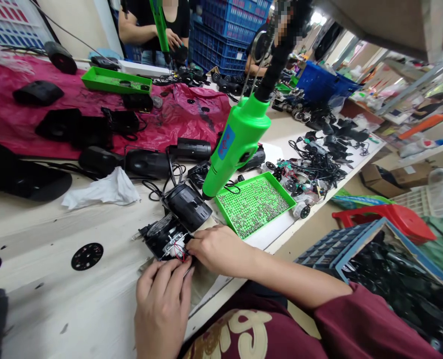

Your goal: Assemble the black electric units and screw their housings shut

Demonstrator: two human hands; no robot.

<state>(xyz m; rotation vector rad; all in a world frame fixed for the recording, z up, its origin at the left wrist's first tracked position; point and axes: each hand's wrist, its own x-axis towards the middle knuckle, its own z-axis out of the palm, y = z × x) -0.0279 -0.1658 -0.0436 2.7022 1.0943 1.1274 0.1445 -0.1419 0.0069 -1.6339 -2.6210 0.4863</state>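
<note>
A black plastic housing [156, 234] lies opened on the bench, with a white and metal mechanism and thin red wires showing inside. My left hand [165, 294] has its fingertips closed on the near edge of this housing. From the right, my right hand [214, 249] pinches at its side by the red wires; what sits between those fingertips is hidden. Just behind stands another black housing [187, 205] with a cord. Above it hangs a green electric screwdriver [236, 144], touched by neither hand. A green tray [256, 204] of small screws sits to the right.
Crumpled white tissue [103, 189] and a black dial disc [87, 256] lie on the left. Black housings rest on pink plastic sheeting [191, 117]. Wired parts [311, 164] are heaped right. A blue-grey crate [333, 244] stands below the bench. A co-worker [154, 27] is opposite.
</note>
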